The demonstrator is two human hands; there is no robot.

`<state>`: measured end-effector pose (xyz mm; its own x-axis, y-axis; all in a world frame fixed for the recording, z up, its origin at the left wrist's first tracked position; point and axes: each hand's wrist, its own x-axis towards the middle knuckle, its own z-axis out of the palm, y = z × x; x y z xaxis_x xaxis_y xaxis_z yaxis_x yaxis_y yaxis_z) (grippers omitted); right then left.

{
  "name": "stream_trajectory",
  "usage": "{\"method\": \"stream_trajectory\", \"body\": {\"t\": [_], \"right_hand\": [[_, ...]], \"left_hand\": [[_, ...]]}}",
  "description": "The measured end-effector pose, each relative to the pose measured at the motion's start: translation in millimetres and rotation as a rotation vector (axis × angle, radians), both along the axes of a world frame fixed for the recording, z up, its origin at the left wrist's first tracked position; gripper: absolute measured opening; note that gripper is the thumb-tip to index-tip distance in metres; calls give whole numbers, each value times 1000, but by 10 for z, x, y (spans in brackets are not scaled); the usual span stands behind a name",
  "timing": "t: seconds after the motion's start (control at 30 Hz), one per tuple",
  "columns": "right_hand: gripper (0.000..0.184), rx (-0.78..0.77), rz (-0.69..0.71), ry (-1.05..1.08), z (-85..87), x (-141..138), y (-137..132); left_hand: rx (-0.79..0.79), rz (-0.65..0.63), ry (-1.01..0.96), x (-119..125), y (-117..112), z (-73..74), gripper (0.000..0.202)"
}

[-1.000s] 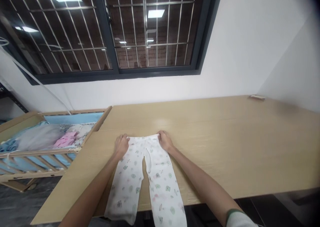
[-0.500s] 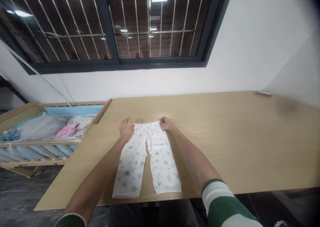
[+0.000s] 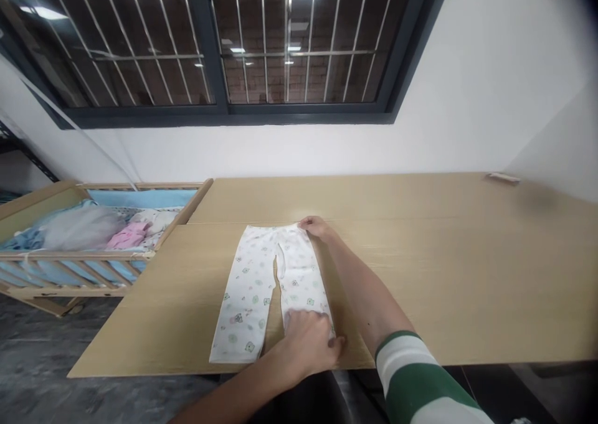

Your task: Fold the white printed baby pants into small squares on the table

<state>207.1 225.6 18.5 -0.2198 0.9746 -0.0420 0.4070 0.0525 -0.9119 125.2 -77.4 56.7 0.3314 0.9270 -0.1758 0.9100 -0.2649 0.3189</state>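
A pair of white baby pants [image 3: 247, 287] with small green and pink prints lies flat on the tabletop, waistband away from me and both legs toward me. My right hand [image 3: 315, 226] pinches the right corner of the waistband. Crossing to the right, my left hand [image 3: 311, 342] is at the lower end of the right leg, fingers curled over the cloth and thumb out to the right side. That hand covers the right hem, and its fingertips are hidden.
The wide tan table [image 3: 443, 268] runs to the white wall beneath a barred window [image 3: 299, 50]. On the left stands a wooden crib [image 3: 75, 262] with blue lining, holding a pink cloth [image 3: 131, 234] and other fabric. A small flat object [image 3: 503, 178] lies at the back right.
My left hand has left the waistband's left corner and moved down and right to the right leg's hem. My right hand stays on the waistband, and the pants lie nearly unchanged.
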Motion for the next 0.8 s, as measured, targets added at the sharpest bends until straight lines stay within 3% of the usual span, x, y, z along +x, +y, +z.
{"method": "stream_trajectory", "body": {"t": [0.23, 0.37, 0.47, 0.6, 0.8], "right_hand": [[14, -10, -31, 34, 55, -55, -52], [16, 6, -83, 19, 148, -132, -81], [17, 27, -99, -1, 270, -273, -89], [22, 61, -100, -35, 431, -665, -93], [27, 114, -70, -126, 451, -1480, -152]], "left_hand": [[-30, 36, -89, -81, 13, 11, 22], [-23, 131, -366, -251, -25, 52, 45], [-60, 171, -646, -477, -120, 97, 37], [10, 303, -784, -841, -328, 171, 20], [92, 418, -616, -1415, -661, 124, 18]]}}
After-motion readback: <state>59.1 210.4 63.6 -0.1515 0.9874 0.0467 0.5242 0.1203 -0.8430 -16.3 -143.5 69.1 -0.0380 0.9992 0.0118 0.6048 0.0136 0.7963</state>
